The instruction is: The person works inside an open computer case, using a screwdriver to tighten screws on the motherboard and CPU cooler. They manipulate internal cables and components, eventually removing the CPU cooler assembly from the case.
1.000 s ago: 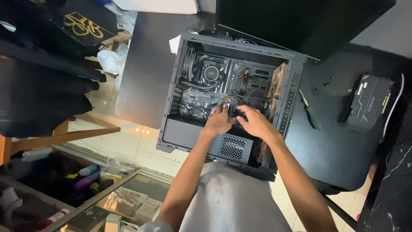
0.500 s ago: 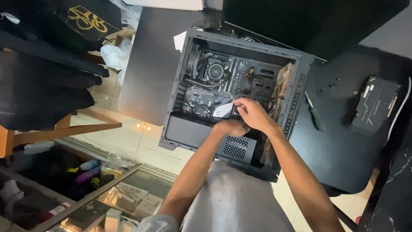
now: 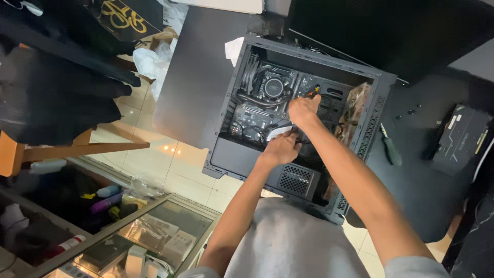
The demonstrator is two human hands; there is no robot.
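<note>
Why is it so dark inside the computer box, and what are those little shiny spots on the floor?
Head view: the open computer case is black and lit only from above, so its inside sinks into shadow around the left hand and right hand; the bright dots on the floor tiles are reflected lamp glare; the hands look slightly soft, and the desk is almost featureless black.

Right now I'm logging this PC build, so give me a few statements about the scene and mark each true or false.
1. Both hands are inside the open case. True.
2. The right hand is nearer the round cooler than the left hand. True.
3. A screwdriver is held in the left hand. False: it lies on the black table, right of the case.
4. The case's side panel is on. False: the side is open and the board shows.
5. A black boxed part lies on the table, right of the screwdriver. True.
</note>
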